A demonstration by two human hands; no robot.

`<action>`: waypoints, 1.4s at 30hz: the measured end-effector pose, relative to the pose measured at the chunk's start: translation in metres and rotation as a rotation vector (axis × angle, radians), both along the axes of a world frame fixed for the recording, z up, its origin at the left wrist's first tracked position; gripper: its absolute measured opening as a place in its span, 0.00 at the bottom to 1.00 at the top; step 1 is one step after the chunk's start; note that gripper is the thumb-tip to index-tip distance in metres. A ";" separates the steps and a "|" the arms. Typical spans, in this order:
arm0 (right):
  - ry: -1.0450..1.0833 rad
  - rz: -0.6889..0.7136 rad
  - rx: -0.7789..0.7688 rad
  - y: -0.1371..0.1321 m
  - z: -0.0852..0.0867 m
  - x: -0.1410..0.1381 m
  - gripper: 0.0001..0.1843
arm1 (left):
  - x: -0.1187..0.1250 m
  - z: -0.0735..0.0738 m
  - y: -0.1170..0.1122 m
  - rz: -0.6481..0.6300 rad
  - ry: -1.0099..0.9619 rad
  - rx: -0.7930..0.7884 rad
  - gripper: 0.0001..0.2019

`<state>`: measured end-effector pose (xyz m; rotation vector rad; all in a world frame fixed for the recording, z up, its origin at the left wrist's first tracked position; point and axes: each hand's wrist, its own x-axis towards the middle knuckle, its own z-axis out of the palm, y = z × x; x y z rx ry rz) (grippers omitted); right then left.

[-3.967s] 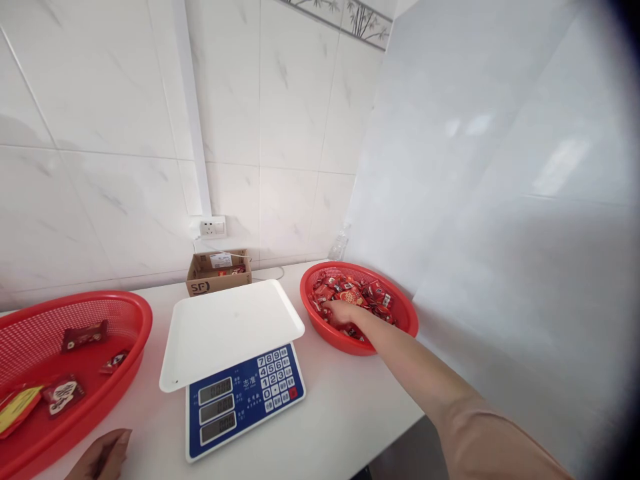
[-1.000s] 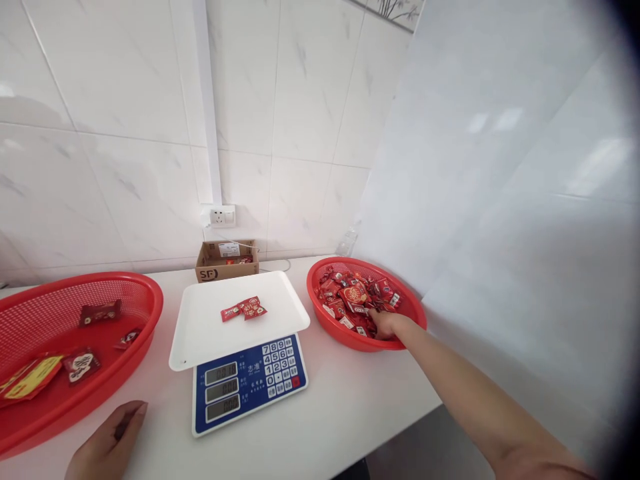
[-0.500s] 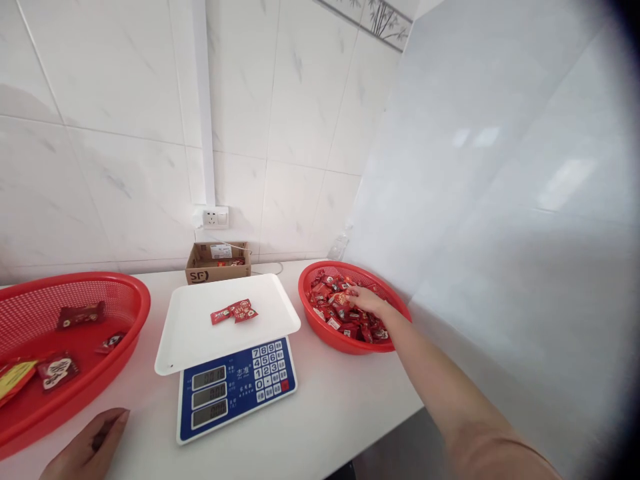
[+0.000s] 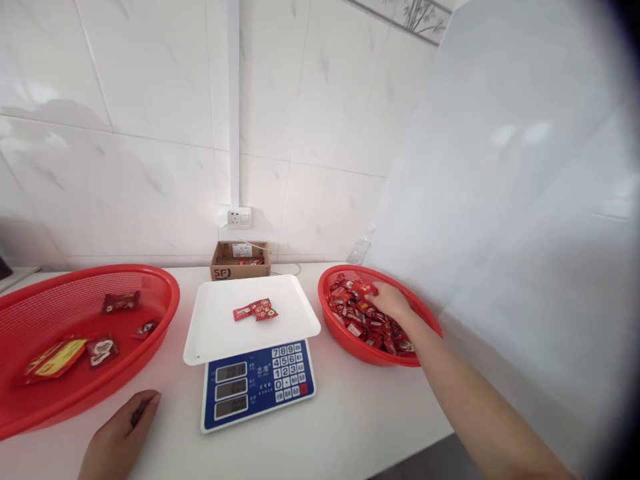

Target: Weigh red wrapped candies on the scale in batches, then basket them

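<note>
Our right hand (image 4: 393,301) reaches into the round red basket (image 4: 360,347) just to the right of the scale (image 4: 257,385) and rests on the heap of red sweet packets (image 4: 367,327) that fills it. Its fingers (image 4: 380,293) are drawn together at one red packet (image 4: 364,288) on the far side of the heap. We cannot tell whether they truly clamp it.

Our left hand (image 4: 120,440) lies palm down on the white desk (image 4: 350,413), to the left of the scale and nearer to us. Its fingers are loosely spread and hold nothing.

On the scale's white pan (image 4: 220,333) lie a few small red packets (image 4: 256,311), close together near the middle. Well to the left of the scale stands a large oval red basket (image 4: 100,390) with a handful of wrapped snacks (image 4: 103,349) scattered over its floor. Behind the scale, against the tiled wall, sits an open cardboard box (image 4: 241,261), with a wall socket (image 4: 237,217) above it.
</note>
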<state>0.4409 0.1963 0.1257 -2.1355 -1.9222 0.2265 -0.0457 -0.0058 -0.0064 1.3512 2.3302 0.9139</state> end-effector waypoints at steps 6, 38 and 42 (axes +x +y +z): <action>0.461 0.351 0.136 -0.028 0.025 -0.081 0.18 | 0.006 0.006 -0.003 -0.032 -0.086 -0.051 0.14; 0.045 0.277 -0.532 -0.030 -0.033 0.019 0.37 | 0.004 0.005 -0.002 -0.048 -0.039 -0.111 0.15; 0.013 0.276 -0.523 -0.027 -0.042 0.018 0.38 | 0.004 0.007 -0.002 -0.043 -0.035 -0.106 0.15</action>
